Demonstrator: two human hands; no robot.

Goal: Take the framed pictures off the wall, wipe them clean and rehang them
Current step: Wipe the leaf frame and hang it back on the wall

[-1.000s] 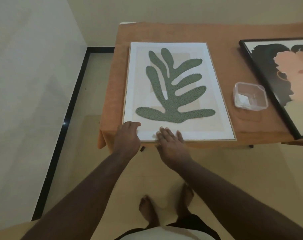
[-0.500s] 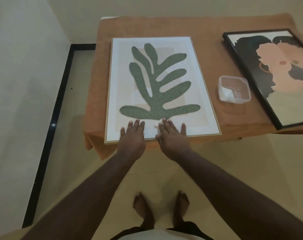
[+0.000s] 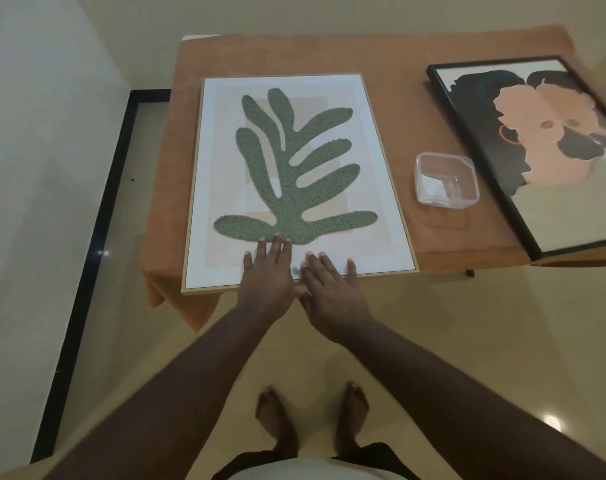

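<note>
A light-wood framed picture (image 3: 374, 161) with a green leaf shape lies flat on the table (image 3: 398, 64), its near edge overhanging the table's front. My left hand (image 3: 267, 275) rests flat on the glass near the bottom edge, fingers straight and reaching the base of the leaf. My right hand (image 3: 332, 289) lies flat beside it on the lower border, fingers spread. A small bit of white wipe (image 3: 296, 270) shows between the two hands. A second picture (image 3: 485, 161) in a black frame, with a pink and black figure, lies at the right of the table.
The table is covered by an orange-brown cloth (image 3: 163, 188) hanging over the left and front edges. A clear plastic container (image 3: 445, 180) stands between the two pictures. A pale wall and black skirting (image 3: 97, 237) run along the left. My bare feet (image 3: 312, 414) stand on the glossy floor.
My left hand has slid from the frame's bottom-left edge onto the glass beside my right hand, fingers now reaching the leaf. The view has shifted left across the table.
</note>
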